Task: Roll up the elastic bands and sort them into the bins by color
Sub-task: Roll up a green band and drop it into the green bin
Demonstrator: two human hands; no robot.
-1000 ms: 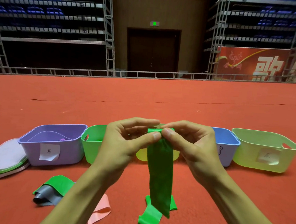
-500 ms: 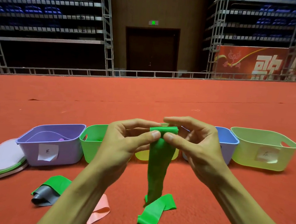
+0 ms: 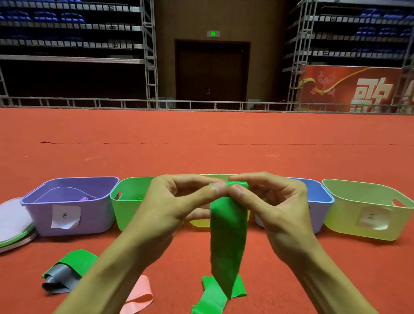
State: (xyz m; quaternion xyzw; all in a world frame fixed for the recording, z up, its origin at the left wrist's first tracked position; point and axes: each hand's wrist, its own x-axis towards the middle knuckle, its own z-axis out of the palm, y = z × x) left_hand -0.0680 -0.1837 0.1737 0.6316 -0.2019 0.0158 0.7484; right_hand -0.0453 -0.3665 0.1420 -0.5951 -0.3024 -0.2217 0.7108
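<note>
Both hands stayed raised before row of bins (image 3: pixel 85 223); hanging strip flatter than half second earlier. Left hand (image 3: pixel 171 204) and right hand (image 3: pixel 278 214) pinched rolled top of green band (image 3: pixel 226 242) in curled fingers (image 3: pixel 216 189), thumbs touching. Tail tip overlapped second green band (image 3: pixel 207 308) on floor (image 3: pixel 202 141); contact unclear. Open floor beyond bins. Pink band (image 3: pixel 136 299), grey band (image 3: pixel 60 279) beside left forearm. Yellow bin (image 3: pixel 199 223) mostly hidden behind hands; labels (image 3: pixel 65 216) unreadable.

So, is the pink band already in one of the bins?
No, the pink band lies loose and unrolled on the red floor.
</note>
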